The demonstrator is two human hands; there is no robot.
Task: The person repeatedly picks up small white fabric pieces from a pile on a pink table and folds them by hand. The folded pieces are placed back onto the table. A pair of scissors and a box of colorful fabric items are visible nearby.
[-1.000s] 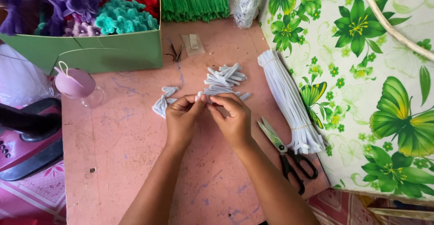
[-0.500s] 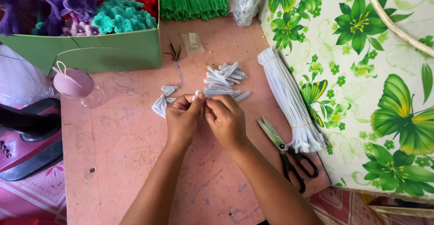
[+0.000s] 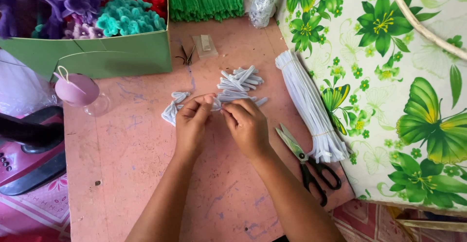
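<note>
Hardly moved since prev: left hand (image 3: 190,124) & right hand (image 3: 248,125) both pinch white pipe-cleaner piece (image 3: 215,104) on pink table (image 3: 126,164).

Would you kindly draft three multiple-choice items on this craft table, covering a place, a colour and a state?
1. The black-handled scissors lie:
A. right of the right hand
B. inside the green cardboard box
C. left of the left hand

2. The long bundle of fuzzy wire stems beside the scissors is:
A. red
B. white
C. purple

3. The scissors' blades are:
A. wide open
B. closed
C. cutting

Answers: 1 A, they rest on the pink tabletop past the right hand; 2 B, the bundle is plainly white; 3 B, the blades lie together.
</note>
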